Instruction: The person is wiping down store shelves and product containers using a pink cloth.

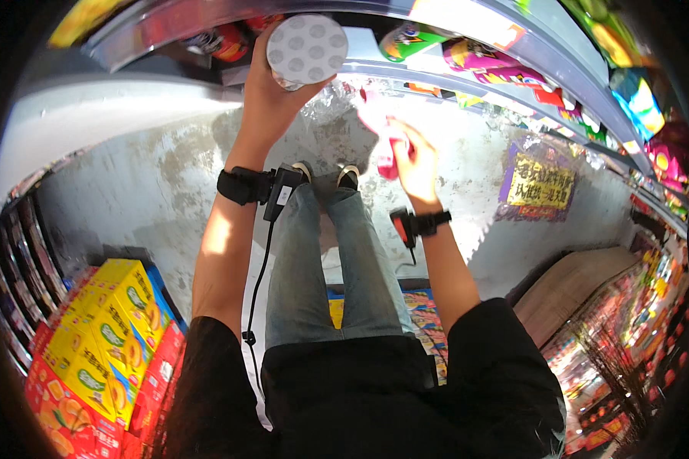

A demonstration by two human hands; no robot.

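Observation:
My left hand (273,97) grips a round container (308,50), its pale, grey-dotted circular end facing me. It is at the front of a shelf (359,45), near red packages (229,43) that are partly hidden in shadow. Lower and to the right, my right hand (418,160) pinches a crumpled pink item (386,155), possibly a cloth. Strong sunlight washes out part of that item and the fingers. Clear plastic wrapping (327,106) shows below the container.
Snack packets in green (410,43) and magenta (485,60) line the curved shelving. Stacked yellow cartons (106,338) stand at lower left. A brown cardboard box (574,281) is at right. A yellow sign (540,181) with writing lies on the worn concrete floor (178,149).

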